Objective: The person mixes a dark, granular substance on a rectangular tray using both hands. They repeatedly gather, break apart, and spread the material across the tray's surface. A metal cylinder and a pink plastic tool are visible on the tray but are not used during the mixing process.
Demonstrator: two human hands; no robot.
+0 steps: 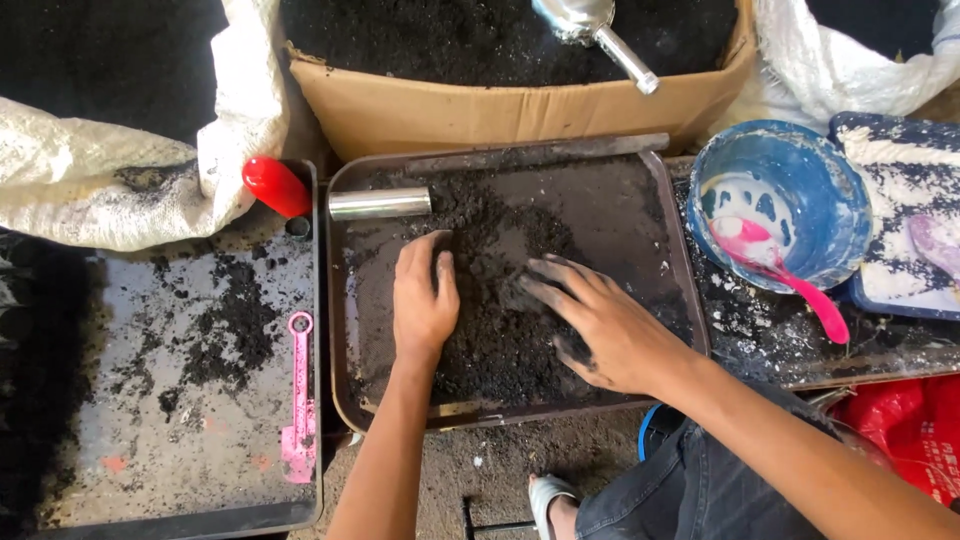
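The brown tray (672,230) is carrying a wide heap of dark powder (500,330), and the person is working it by hand; it is looking loosely spread, with bare patches along the tray's right side, so the mixing seems only partway along. Behind the tray, a cardboard box (500,110) of the same dark stuff is waiting with a metal scoop (590,25) in it. The right hand (600,325) is lying flat and splayed on the powder, gripping nothing. The left hand (422,295) is pressing palm-down with fingers half-curled into it. A metal tube (380,203) is lying at the tray's far left corner.
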